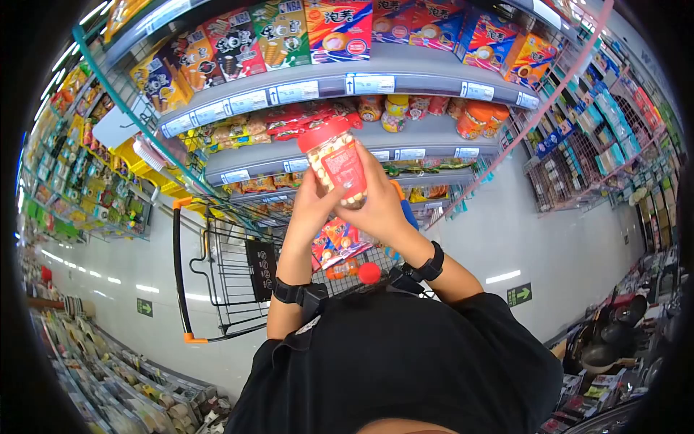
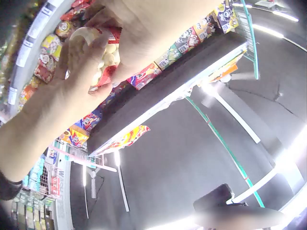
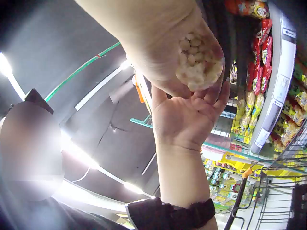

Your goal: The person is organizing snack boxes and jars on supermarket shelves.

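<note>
Holding a clear jar (image 1: 352, 189) up in both hands, just above the middle of the frame, in front of the shelves (image 1: 434, 66). Looking at a red lid (image 1: 324, 134) up top, a red label (image 1: 343, 165) on the side, and a bunch of small pale round snacks showing through the plastic. Got it tilted, with the lid leaning towards the upper left.

Gripping the lower left side with the left hand (image 1: 315, 206), fingers curled partway and opened only about as wide as the jar, thumb over by the label. Doing much the same on the lower right with the right hand (image 1: 377, 199), curled round the side and base. Can't make out every fingertip behind the jar, tbh.

Wearing a black wristband (image 1: 288, 291) on the left arm and a similar black strap (image 1: 431, 266) on the right.

Seeing colourful snack boxes (image 1: 337, 35) lined up along the top of the frame, with red packets (image 1: 289, 119) right behind the lid and orange tubs (image 1: 477, 120) off to the right. Also spotting a shopping cart (image 1: 181, 271) below and left of the jar, carrying red and blue packs (image 1: 341, 240) plus something round and red (image 1: 369, 273) near the sleeves.
</note>
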Motion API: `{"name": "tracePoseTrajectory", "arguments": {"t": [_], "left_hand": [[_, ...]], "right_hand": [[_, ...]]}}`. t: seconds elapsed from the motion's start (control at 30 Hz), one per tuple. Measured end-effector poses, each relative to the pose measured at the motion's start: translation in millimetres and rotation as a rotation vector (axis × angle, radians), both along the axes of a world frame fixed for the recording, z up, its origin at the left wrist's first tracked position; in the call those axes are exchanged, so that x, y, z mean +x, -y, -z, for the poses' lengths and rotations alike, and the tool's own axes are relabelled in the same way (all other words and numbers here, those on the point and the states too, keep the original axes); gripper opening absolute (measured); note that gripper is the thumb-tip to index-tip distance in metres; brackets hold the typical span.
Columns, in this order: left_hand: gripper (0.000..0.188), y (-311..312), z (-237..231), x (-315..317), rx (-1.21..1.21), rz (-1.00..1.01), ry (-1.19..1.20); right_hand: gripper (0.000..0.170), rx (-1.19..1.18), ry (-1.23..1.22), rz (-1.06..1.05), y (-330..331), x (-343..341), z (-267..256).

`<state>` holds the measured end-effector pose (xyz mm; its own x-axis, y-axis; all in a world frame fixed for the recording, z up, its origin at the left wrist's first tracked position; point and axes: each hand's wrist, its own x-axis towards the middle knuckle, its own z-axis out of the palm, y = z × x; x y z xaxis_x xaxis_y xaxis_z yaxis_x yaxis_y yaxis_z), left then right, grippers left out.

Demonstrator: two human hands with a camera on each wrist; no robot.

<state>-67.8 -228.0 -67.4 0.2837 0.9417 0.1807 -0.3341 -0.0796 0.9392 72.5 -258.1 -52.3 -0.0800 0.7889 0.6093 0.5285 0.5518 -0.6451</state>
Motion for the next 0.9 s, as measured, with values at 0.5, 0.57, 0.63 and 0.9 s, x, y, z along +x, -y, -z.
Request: {"name": "tracePoseTrajectory", "arguments": {"t": [0.5,0.57,0.63,0.9], "left_hand": [[0.075,4,20,58,0.077,0.079,-0.195],[0.073,1,31,70,0.077,0.052,-0.194],[0.069,-3,40,86,0.012,0.064,-0.089],[0.042,-30,56,111,-0.374,0.100,0.279]], "right_hand": [[0.085,-0.547,-1.308,-0.440,4,81,63],[0.089,-0.407,-0.961,-0.238,5,82,64],[0.092,-0.167,-0.348,0.037,6,79,57],[0.081,-0.103,-0.202,0.157,8,107,59]]}}
